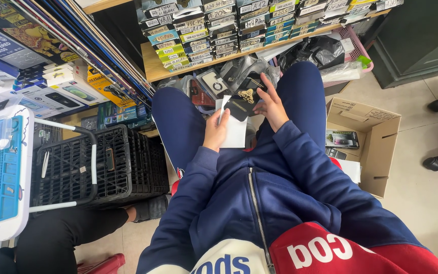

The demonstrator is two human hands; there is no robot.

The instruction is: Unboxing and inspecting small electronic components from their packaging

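Observation:
I sit with my knees apart in dark blue trousers. My left hand (216, 131) holds a white flat packet (235, 133) upright between my knees. My right hand (270, 104) grips a small black card-like package (241, 101) with a gold mark, held just above and against the white packet. Both hands are close together, nearly touching. Behind them, on the floor, lies a heap of small black and clear-wrapped packages (214, 83).
A wooden shelf (150, 68) carries stacked labelled boxes. An open cardboard box (373, 134) stands at my right. A black plastic crate (102, 165) and a blue-and-white table (3, 177) are at my left. Another person's dark-trousered leg (62, 236) lies lower left.

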